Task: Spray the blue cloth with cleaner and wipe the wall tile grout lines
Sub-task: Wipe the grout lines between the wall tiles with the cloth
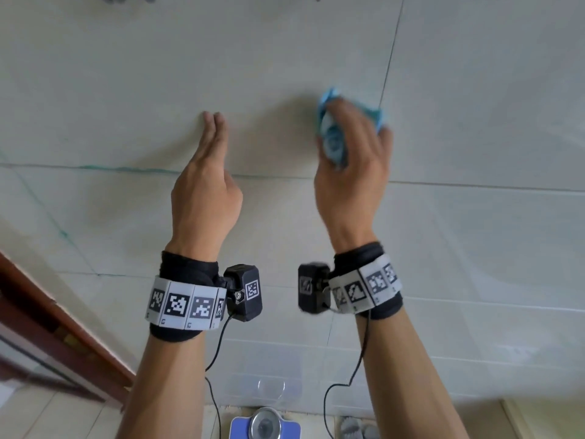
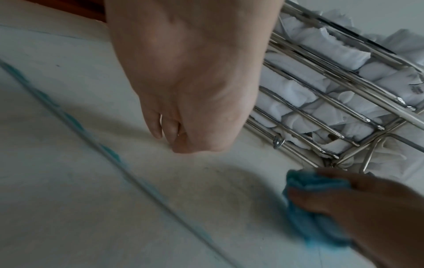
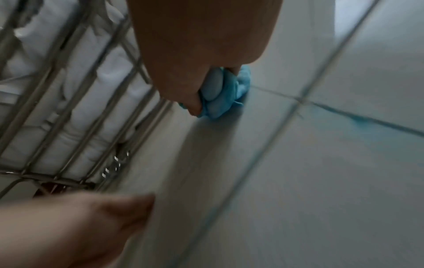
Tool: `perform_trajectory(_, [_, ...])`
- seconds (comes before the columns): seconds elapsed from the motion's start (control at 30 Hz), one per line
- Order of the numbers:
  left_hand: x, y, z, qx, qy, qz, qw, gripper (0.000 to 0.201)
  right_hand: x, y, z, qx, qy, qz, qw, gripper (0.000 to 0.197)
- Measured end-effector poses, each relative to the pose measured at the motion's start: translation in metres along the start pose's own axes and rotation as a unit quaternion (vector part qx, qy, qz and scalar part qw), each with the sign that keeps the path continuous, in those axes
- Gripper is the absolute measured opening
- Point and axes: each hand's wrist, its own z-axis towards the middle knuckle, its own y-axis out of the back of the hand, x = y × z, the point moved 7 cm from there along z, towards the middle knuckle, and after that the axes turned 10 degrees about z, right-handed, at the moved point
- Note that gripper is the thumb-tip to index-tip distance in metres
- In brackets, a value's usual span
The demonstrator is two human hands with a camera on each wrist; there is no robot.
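My right hand grips the bunched blue cloth and presses it on the pale wall tile, just left of a vertical grout line. Seen from the right wrist, the cloth sits at the end of a horizontal grout line with a blue smear. My left hand holds nothing; its straight fingers touch the tile above a teal-stained horizontal grout line. The left wrist view shows that stained line, the left hand and the cloth.
A chrome wire rack holding folded white towels is fixed to the wall just above both hands. On the floor below lie a blue bathroom scale and grey slippers. A brown door frame runs along the left.
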Motion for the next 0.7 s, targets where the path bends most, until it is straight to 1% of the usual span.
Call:
perform_trajectory(0.07, [0.002,0.002,0.000,0.000,-0.002,-0.002,1.000,0.082,0.003,0.007,0.033,-0.057,0.016,-0.004,0.998,0.035])
perform_trajectory(0.1, [0.002,0.004,0.001,0.000,-0.004,-0.003,1.000,0.082,0.003,0.004,0.045,-0.069,0.010,-0.015,0.997,0.036])
perform_trajectory(0.17, [0.003,0.006,0.001,0.001,-0.006,-0.004,1.000,0.081,0.002,-0.010,0.048,-0.069,-0.006,-0.038,0.997,0.044])
perform_trajectory(0.2, [0.003,0.006,0.002,0.002,-0.008,-0.003,1.000,0.080,0.004,-0.019,0.041,-0.055,-0.004,-0.042,0.998,0.051])
perform_trajectory(0.27, [0.004,0.007,0.002,0.002,-0.013,-0.001,1.000,0.080,0.010,-0.041,0.017,0.007,0.016,-0.038,0.999,0.059])
perform_trajectory(0.33, [0.005,0.008,0.004,0.002,-0.018,0.002,1.000,0.079,0.020,-0.062,-0.013,0.085,0.050,-0.046,0.994,0.055])
perform_trajectory(0.37, [0.006,0.008,0.005,0.004,-0.020,0.004,1.000,0.079,0.024,-0.068,-0.024,0.114,0.064,-0.048,0.990,0.051])
perform_trajectory(0.4, [0.007,0.009,0.005,0.007,-0.021,0.006,1.000,0.079,0.027,-0.070,-0.028,0.131,0.069,-0.043,0.988,0.050])
perform_trajectory(0.43, [0.008,0.009,0.005,0.011,-0.023,0.007,1.000,0.079,0.028,-0.069,-0.025,0.134,0.065,-0.031,0.988,0.050])
perform_trajectory(0.47, [0.008,0.010,0.006,0.014,-0.025,0.007,1.000,0.080,0.028,-0.064,-0.017,0.116,0.059,-0.018,0.991,0.050])
perform_trajectory(0.5, [0.009,0.011,0.006,0.016,-0.030,0.005,0.999,0.081,0.028,-0.057,-0.005,0.079,0.052,-0.009,0.995,0.050])
perform_trajectory(0.57, [0.012,0.013,0.007,0.017,-0.047,-0.007,0.999,0.082,0.023,-0.041,0.020,-0.017,0.039,-0.014,0.999,0.049])
perform_trajectory(0.6, [0.015,0.015,0.008,0.010,-0.054,-0.023,0.998,0.080,0.019,-0.036,0.028,-0.050,0.030,-0.023,0.998,0.048])
perform_trajectory(0.63, [0.019,0.017,0.010,-0.004,-0.058,-0.045,0.997,0.077,0.015,-0.036,0.031,-0.066,0.022,-0.037,0.997,0.048])
perform_trajectory(0.67, [0.024,0.021,0.012,-0.024,-0.059,-0.064,0.996,0.073,0.014,-0.041,0.028,-0.062,0.019,-0.050,0.997,0.049])
perform_trajectory(0.7, [0.026,0.024,0.013,-0.044,-0.056,-0.075,0.995,0.070,0.013,-0.046,0.019,-0.041,0.022,-0.061,0.997,0.051])
